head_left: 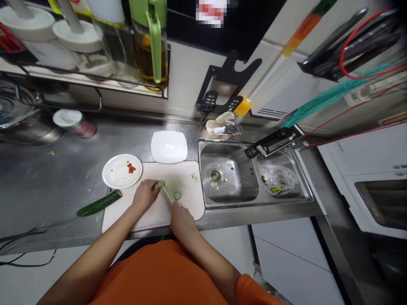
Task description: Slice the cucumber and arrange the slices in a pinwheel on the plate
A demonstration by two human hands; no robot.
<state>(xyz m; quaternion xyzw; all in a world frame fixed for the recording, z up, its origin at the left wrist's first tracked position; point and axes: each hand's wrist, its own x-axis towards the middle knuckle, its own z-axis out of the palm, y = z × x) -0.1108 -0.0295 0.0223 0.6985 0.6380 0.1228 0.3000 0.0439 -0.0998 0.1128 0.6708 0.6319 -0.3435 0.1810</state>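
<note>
My left hand (146, 195) is closed over a short piece of cucumber (161, 184) on the white cutting board (190, 207). Only the piece's right end shows past my fingers. In my right hand (183, 221) is a knife (167, 195), its thin blade slanting up to the cucumber piece. A round cucumber slice (177, 195) lies flat just right of the blade. Thin green strips (194, 177) rest near the board's right edge. To the left, a longer cut cucumber (99, 203) lies with its cut end over the board's edge.
Behind the board stand a white square plate (169, 146) and a round plate (114, 177) with red bits. On the right is a double sink (235, 195) holding scraps and a plastic bag (278, 180). A lidded can (74, 123) sits back left, below a bottle rack (127, 82).
</note>
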